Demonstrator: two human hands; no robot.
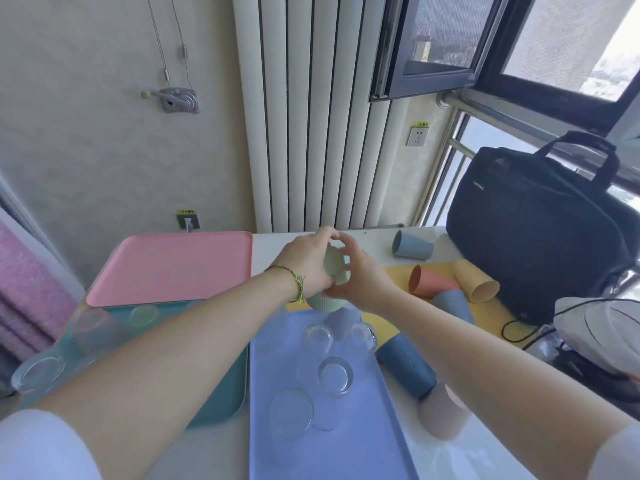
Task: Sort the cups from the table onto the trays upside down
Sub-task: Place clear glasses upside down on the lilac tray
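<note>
- Left hand (pixel 306 261) and right hand (pixel 365 273) are close together in the air past the far end of the blue tray (pixel 349 448), both on one green cup (pixel 334 266).
- Left hand's fingers curl round the cup's left side; a bracelet (pixel 298 284) is on the wrist.
- Right hand's fingers hook over the top and the thumb presses low on the cup.
- The cup's base is turned towards the camera.
- A second green cup (pixel 327 304) sits right under it, touching. Can't tell if they are nested or which hand bears it.
- Blue tray has clear glasses on it, e.g. one glass (pixel 335 375) with its base up.
- Teal tray (pixel 221 393) to the left also holds glasses, with the pink tray (pixel 173 268) behind it.
- Lying on the table to the right are an orange cup (pixel 431 281), a beige cup (pixel 477 281), a dark blue cup (pixel 405 365) and a mauve cup (pixel 443 414).
- Black bag (pixel 536 233) is at far right.
</note>
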